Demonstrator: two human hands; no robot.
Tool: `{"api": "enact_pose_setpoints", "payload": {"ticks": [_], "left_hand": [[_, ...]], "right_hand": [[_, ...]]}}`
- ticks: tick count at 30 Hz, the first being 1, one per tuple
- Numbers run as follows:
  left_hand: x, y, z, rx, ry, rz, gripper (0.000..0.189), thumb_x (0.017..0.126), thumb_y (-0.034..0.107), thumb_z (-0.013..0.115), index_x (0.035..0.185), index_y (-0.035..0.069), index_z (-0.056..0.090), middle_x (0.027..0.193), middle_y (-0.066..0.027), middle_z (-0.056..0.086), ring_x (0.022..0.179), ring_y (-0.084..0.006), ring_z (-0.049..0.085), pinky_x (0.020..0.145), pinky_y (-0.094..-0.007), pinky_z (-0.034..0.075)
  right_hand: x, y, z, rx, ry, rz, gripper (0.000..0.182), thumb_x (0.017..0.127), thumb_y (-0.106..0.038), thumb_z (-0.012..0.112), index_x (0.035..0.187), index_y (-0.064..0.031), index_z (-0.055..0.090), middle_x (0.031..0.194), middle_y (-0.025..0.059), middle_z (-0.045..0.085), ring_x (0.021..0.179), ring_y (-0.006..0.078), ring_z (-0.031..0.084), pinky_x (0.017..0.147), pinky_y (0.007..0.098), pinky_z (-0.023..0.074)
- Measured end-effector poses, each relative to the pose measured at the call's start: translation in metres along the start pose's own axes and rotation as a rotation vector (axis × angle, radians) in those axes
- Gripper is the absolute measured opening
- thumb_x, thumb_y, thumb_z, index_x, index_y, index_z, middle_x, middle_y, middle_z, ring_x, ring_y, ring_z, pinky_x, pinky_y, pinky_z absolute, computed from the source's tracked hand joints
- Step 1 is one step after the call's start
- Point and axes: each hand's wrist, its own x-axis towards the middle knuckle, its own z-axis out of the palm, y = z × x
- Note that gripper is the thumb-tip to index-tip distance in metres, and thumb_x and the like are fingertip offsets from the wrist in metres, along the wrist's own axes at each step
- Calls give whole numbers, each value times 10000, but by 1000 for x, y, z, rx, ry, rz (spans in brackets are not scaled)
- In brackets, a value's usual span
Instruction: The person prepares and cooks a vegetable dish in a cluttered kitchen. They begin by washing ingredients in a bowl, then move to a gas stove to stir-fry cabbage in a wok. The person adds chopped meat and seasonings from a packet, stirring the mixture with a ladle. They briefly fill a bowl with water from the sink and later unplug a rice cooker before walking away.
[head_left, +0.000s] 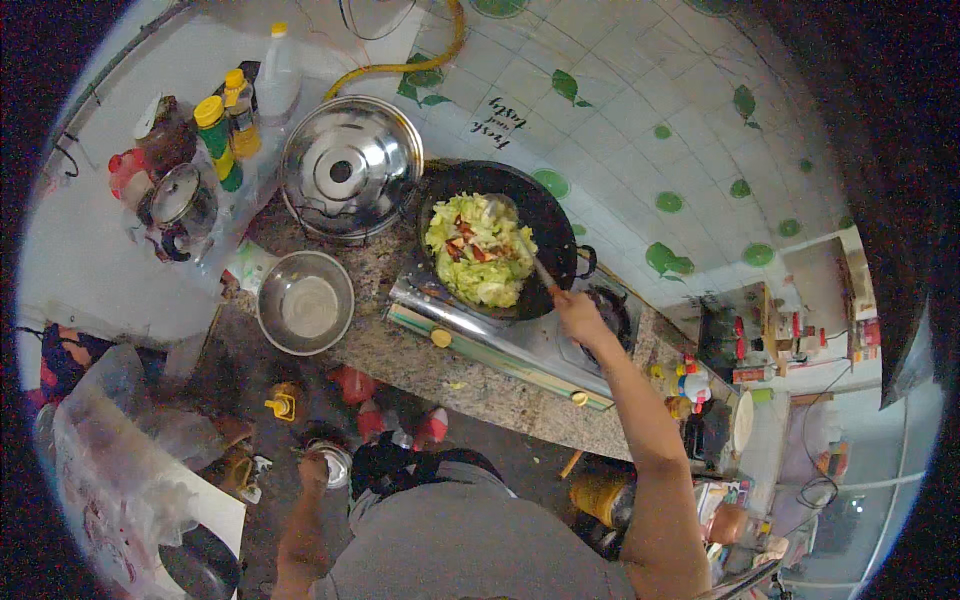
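My right hand (581, 321) grips the handle of a metal spatula (534, 259) that reaches into a black wok (551, 202). The spatula's head lies against a heap of chopped pale green cabbage (480, 277) on the wok's left side. Reddish-brown pieces (466, 246) sit on top of the cabbage; I cannot tell what they are. Under the wok is a two-burner gas stove (502, 326) with yellow knobs. Down beside my body, my left hand (315, 469) holds the rim of a small metal bowl (337, 463), whose contents are unclear.
A domed steamer lid (352, 135) stands left of the wok. Near the front edge of the granite counter (375, 360) rests a metal basin (307, 300). Bottles (240, 112) and a glass-lidded pot (178, 202) crowd the left. Right of the wok is the second burner (606, 311).
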Motion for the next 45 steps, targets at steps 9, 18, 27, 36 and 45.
{"api": "enact_pose_setpoints", "payload": {"ticks": [9, 18, 27, 36, 45], "left_hand": [[-18, -41, 54, -201, 232, -413, 211, 766, 198, 620, 767, -9, 655, 751, -167, 672, 687, -291, 642, 609, -450, 490], [-25, -42, 56, 184, 217, 181, 167, 811, 148, 575, 909, 43, 659, 774, -114, 656, 700, -224, 651, 608, -379, 512], [-64, 16, 17, -659, 268, -117, 216, 817, 209, 607, 790, 22, 711, 668, -114, 672, 594, -225, 641, 548, -369, 496], [-38, -49, 64, -379, 454, -130, 253, 812, 235, 587, 753, 27, 718, 664, -155, 674, 593, -242, 657, 562, -389, 507], [-59, 7, 23, -330, 100, -256, 207, 818, 188, 590, 720, 36, 690, 591, -109, 640, 577, -226, 651, 536, -393, 506]], "right_hand": [[-99, -112, -110, -188, -109, -22, 331, 949, -232, 526, 1243, -93, 586, 659, 189, 609, 567, 313, 637, 524, 421, 472], [-70, -52, -35, -716, -2, -148, 313, 913, -154, 522, 1211, -76, 465, 618, 171, 610, 570, 339, 647, 502, 438, 525], [-9, -23, -88, -612, 83, -145, 250, 923, -195, 524, 1123, -51, 569, 711, 214, 642, 593, 355, 651, 520, 445, 528], [-37, -6, -47, 336, -350, 177, 334, 946, -246, 553, 1206, -36, 567, 674, 79, 609, 420, 194, 488, 439, 374, 431], [-120, -70, -76, -697, -86, -254, 367, 896, -117, 529, 1255, -60, 482, 623, 163, 612, 517, 288, 638, 438, 421, 501]]}}
